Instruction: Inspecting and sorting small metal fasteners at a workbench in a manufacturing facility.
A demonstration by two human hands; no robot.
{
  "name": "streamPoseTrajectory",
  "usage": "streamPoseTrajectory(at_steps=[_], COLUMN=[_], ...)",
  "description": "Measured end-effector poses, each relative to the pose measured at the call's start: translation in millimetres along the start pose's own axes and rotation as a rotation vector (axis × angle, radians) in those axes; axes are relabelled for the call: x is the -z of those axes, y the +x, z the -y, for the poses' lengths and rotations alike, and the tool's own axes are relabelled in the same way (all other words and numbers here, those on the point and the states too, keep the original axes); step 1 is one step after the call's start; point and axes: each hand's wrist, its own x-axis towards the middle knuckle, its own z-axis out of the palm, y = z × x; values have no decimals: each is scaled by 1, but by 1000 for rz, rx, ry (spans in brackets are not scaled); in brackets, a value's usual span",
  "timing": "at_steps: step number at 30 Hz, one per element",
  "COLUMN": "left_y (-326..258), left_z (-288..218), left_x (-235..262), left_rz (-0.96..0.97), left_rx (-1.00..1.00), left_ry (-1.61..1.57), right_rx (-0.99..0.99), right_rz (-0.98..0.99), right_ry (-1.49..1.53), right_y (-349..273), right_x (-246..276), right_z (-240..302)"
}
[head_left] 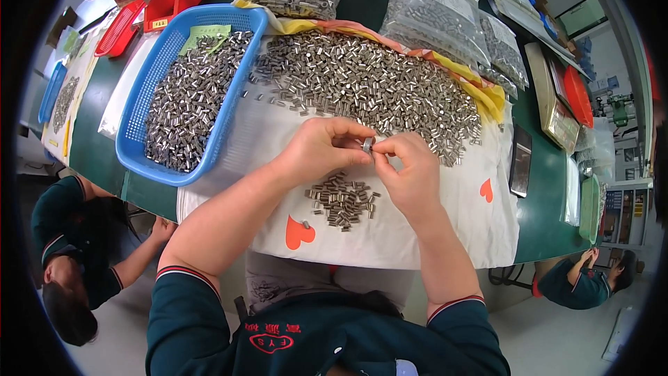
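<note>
Plainly, the small metal cylinder (367, 144) could slip, since it is pinched only at the fingertips just above the middle of the frame, where both hands meet; it would drop into the small sorted cluster (342, 200) below or roll toward the big loose heap (369, 83) on the white cloth (417, 230). The left hand (321, 147) has its fingers (348, 132) curled nearly closed onto the piece; the right hand (410, 174) presses thumb and forefinger together against it. A blue basket (139, 125) of similar parts sits at upper left.
</note>
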Motion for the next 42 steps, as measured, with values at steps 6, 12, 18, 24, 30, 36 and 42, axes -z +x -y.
streamPoseTrajectory(at_steps=[6, 12, 18, 24, 30, 36, 42], left_y=[0, -2, -8, -9, -9, -8, 0], left_z=[-2, -4, -7, -10, -13, -9, -3], left_x=[-2, -4, -5, -9, -6, -7, 0], left_rz=[-10, 96, 213, 349, 366, 375, 229], left_rx=[12, 41, 23, -17, -36, -15, 18], left_ry=[69, -37, 143, 307, 327, 281, -104], right_rx=[168, -260, -367, -101, 88, -32, -31], right_rz=[-19, 263, 370, 42, 39, 68, 126], right_ry=[-144, 219, 335, -176, -428, -390, -435], right_y=[0, 6, 10, 8, 8, 6, 5], right_x=[1, 25, 29, 1, -9, -3, 1], right_z=[-3, -5, -25, -37, -33, -28, -27])
